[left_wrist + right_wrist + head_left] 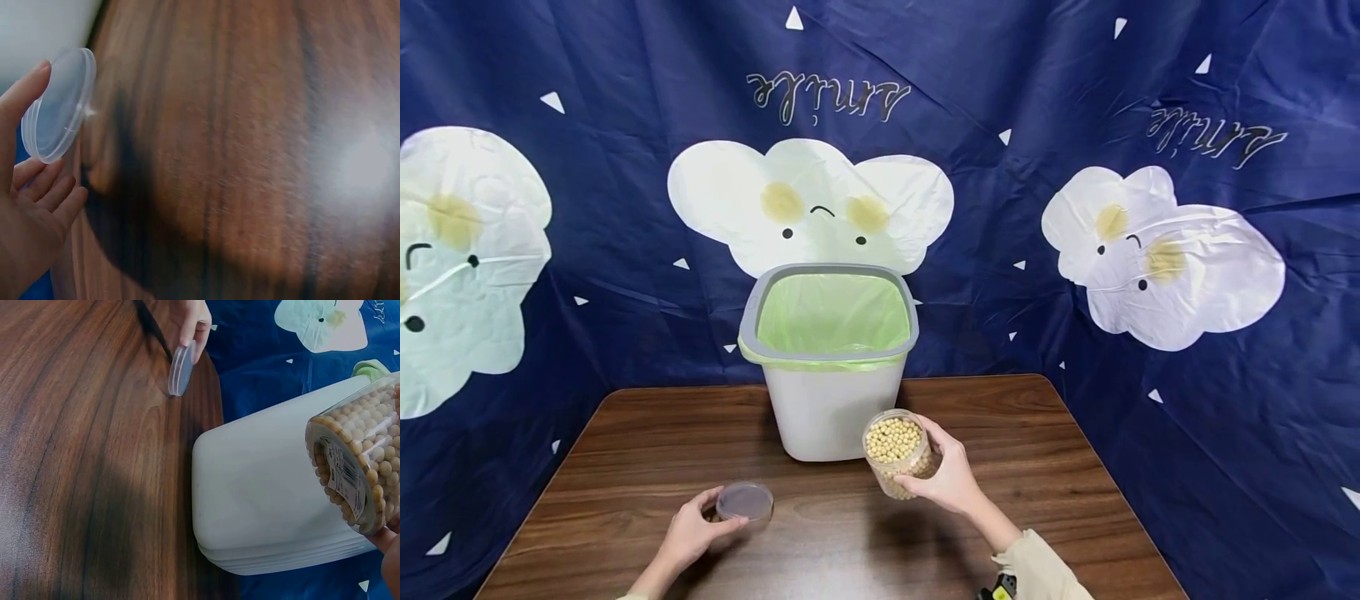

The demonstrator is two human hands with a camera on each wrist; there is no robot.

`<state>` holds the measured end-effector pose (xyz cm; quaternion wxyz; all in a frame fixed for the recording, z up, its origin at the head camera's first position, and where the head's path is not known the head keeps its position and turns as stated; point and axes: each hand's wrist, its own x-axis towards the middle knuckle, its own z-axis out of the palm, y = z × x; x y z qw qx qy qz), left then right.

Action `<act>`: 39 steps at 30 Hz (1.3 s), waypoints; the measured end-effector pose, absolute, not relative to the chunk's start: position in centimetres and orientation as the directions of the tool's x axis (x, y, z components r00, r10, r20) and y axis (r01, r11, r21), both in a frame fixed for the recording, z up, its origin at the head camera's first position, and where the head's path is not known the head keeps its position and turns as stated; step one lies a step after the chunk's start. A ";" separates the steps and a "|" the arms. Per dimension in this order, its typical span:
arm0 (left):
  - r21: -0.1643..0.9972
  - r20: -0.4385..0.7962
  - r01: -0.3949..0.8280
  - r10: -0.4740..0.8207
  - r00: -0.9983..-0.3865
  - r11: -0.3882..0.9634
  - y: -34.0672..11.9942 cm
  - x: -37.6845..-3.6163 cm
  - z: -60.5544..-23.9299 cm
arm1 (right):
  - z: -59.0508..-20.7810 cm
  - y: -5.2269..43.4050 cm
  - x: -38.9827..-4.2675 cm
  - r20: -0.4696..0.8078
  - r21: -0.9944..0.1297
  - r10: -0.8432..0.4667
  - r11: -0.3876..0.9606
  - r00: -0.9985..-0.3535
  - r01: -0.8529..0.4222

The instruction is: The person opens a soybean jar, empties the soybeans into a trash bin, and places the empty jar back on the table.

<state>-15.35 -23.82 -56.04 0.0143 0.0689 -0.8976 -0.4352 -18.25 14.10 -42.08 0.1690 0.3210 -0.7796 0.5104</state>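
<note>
My left hand (688, 531) pinches a round clear plastic lid (745, 502) by its edge, low over the left front of the table. In the left wrist view the lid (61, 106) stands between thumb and fingers. With my right hand (951, 475) I grip a clear plastic jar (883, 479) of pale yellow, bead-like soybeans (893, 440), raised above the table. The jar's mouth is uncovered and tilts slightly toward the left. A barcode label shows on the jar's base (342, 478) in the right wrist view. Behind the jar stands a bin (831, 408).
The bin has a grey rim (748, 321) and a green bag liner (831, 312), and stands at the table's back edge. A dark blue curtain (992, 50) with cloud prints surrounds the wooden table (1037, 467) at the back and sides.
</note>
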 end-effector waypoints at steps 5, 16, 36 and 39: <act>0.741 -0.004 -0.076 -0.110 -0.994 0.667 -23.8 -14.9 -56.2 | -42.1 14.2 -18.2 0.594 -0.696 -0.325 0.252 -0.736 -0.673; 0.646 0.074 -0.004 -0.067 -0.995 0.763 -24.1 -14.7 -57.1 | -42.2 14.5 -18.4 0.599 -0.693 -0.319 0.252 -0.735 -0.675; 0.641 0.140 0.043 -0.062 -0.988 0.767 -24.2 -15.3 -55.5 | -42.1 15.1 -18.3 0.605 -0.694 -0.304 0.252 -0.736 -0.675; 0.634 0.159 0.053 -0.062 -0.985 0.772 -24.6 -16.3 -53.4 | -41.9 15.2 -18.2 0.598 -0.704 -0.307 0.242 -0.741 -0.668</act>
